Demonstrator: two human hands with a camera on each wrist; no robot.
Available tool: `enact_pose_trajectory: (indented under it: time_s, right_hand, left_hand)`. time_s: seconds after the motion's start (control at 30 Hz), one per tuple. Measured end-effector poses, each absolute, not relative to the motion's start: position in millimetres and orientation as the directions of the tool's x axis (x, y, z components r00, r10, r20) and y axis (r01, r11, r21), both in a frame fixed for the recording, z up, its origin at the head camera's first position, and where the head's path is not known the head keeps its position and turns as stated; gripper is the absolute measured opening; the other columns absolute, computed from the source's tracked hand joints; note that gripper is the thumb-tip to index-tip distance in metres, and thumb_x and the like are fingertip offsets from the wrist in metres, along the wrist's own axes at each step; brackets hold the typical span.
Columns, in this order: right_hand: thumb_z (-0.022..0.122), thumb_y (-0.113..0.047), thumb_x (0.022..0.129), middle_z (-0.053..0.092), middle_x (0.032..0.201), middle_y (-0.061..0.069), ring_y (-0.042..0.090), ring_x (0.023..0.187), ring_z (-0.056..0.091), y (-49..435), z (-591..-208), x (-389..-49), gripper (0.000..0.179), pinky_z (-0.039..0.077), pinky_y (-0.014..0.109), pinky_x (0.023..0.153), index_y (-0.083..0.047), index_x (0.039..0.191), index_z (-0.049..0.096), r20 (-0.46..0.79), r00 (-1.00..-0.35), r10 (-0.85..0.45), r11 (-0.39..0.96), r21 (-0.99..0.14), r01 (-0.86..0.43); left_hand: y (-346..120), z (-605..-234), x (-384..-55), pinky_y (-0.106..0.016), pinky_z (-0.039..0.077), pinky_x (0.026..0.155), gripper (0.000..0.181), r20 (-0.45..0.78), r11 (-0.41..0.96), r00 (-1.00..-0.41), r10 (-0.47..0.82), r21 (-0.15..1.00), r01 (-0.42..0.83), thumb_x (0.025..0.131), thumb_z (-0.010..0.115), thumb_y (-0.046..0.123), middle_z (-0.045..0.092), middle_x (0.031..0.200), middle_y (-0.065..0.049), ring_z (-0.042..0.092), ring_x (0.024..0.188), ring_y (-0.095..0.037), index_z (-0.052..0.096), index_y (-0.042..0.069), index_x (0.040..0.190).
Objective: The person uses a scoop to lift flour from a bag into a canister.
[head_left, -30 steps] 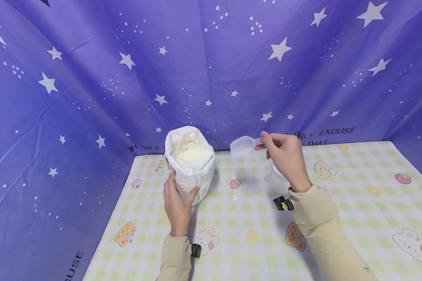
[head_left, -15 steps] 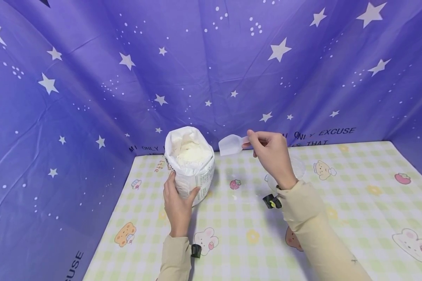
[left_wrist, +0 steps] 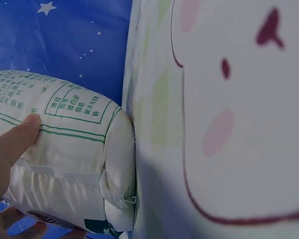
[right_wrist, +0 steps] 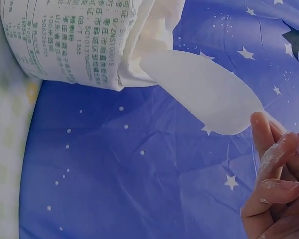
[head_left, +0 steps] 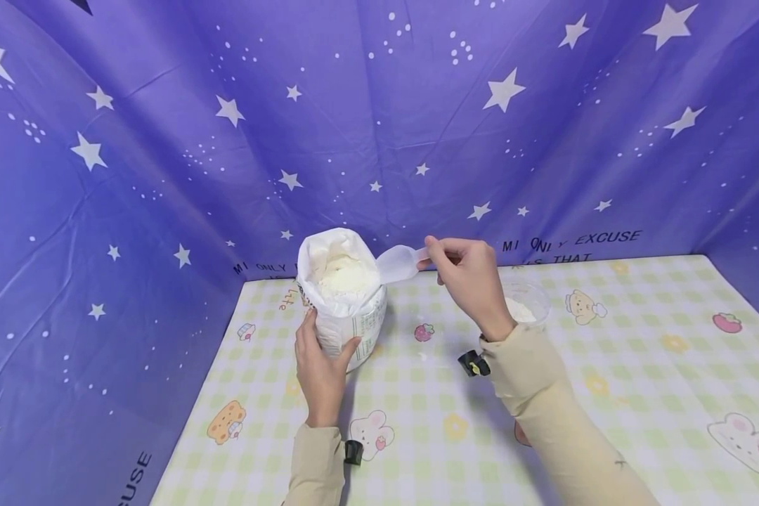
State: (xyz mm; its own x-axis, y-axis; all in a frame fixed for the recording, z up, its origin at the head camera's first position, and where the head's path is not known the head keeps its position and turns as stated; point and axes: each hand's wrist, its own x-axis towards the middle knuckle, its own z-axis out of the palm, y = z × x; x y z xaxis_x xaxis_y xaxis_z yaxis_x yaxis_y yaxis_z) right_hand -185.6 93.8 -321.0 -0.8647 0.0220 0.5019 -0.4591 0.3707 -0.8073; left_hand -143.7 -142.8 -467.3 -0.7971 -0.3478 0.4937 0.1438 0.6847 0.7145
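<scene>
An open white flour bag (head_left: 363, 325) stands upright on the table, its top edge folded out and white flour (head_left: 344, 275) showing inside. My left hand (head_left: 321, 372) grips the bag low on its near side, thumb on the printed panel (left_wrist: 74, 107) and fingers round the other side. My right hand (head_left: 471, 281) pinches the handle of a translucent plastic scoop (head_left: 397, 265). The scoop's tip overlaps the bag's right rim in the head view; in the right wrist view the scoop (right_wrist: 209, 94) reaches the bag's mouth. White powder clings to the right fingers (right_wrist: 274, 159).
Behind my right wrist stands a clear round tub (head_left: 540, 299) with some white powder in it, partly hidden. A checked tablecloth (head_left: 417, 436) with cartoon prints covers the table. A purple star-patterned curtain (head_left: 379, 126) closes off the back and sides.
My right hand has carried the scoop leftward from over the tub to the bag's rim. More of the tub now shows. The left hand and bag have stayed in place.
</scene>
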Motion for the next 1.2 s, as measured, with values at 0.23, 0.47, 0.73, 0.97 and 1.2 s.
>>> enact_pose_trajectory:
  time_s: [0.23,0.47,0.73,0.97,1.2]
  right_hand:
    - [0.058,-0.031,0.1,0.075,0.072,0.005,0.019,0.046,0.052,81,-322,-185,0.034,0.031,0.025,0.04,-0.01,0.086,0.079,0.493,-0.87,0.007,0.348,-0.817,-0.46]
    - [0.059,-0.028,0.1,0.073,0.068,0.001,0.017,0.045,0.051,69,-324,-187,0.032,0.034,0.025,0.041,-0.011,0.081,0.079,0.476,-0.879,-0.009,0.378,-0.812,-0.444]
    - [0.059,-0.028,0.1,0.072,0.066,-0.002,0.016,0.045,0.053,61,-325,-190,0.034,0.036,0.026,0.044,-0.012,0.077,0.078,0.47,-0.882,-0.031,0.437,-0.787,-0.435]
    - [0.057,-0.03,0.101,0.07,0.063,-0.004,0.016,0.045,0.052,57,-324,-192,0.036,0.033,0.028,0.041,-0.016,0.074,0.076,0.448,-0.893,-0.047,0.503,-0.762,-0.408]
    - [0.056,-0.032,0.101,0.067,0.059,-0.006,0.015,0.046,0.053,52,-323,-193,0.038,0.034,0.028,0.04,-0.017,0.071,0.074,0.416,-0.908,-0.057,0.561,-0.738,-0.374]
  left_hand:
    - [-145,-468,-142,-0.052,0.042,0.107,0.089,0.5,0.689,-0.793,-0.348,0.71,0.145,0.071,0.089,0.031,0.049,0.145,-0.011,0.046,0.134,-0.032,0.044,0.009,0.144]
    - [-146,-468,-141,-0.051,0.041,0.108,0.088,0.502,0.69,-0.795,-0.341,0.708,0.151,0.071,0.089,0.031,0.049,0.145,-0.012,0.046,0.134,-0.032,0.044,0.009,0.144]
    - [-145,-468,-143,-0.052,0.042,0.107,0.088,0.502,0.688,-0.799,-0.329,0.708,0.162,0.072,0.088,0.033,0.048,0.146,-0.011,0.046,0.133,-0.032,0.044,0.01,0.145]
    - [-145,-469,-144,-0.052,0.042,0.107,0.088,0.504,0.69,-0.798,-0.33,0.706,0.16,0.072,0.088,0.033,0.048,0.146,-0.011,0.046,0.134,-0.032,0.043,0.01,0.145]
    - [-144,-468,-143,-0.05,0.04,0.109,0.089,0.503,0.687,-0.798,-0.331,0.709,0.161,0.072,0.089,0.032,0.048,0.146,-0.011,0.045,0.135,-0.031,0.044,0.009,0.145]
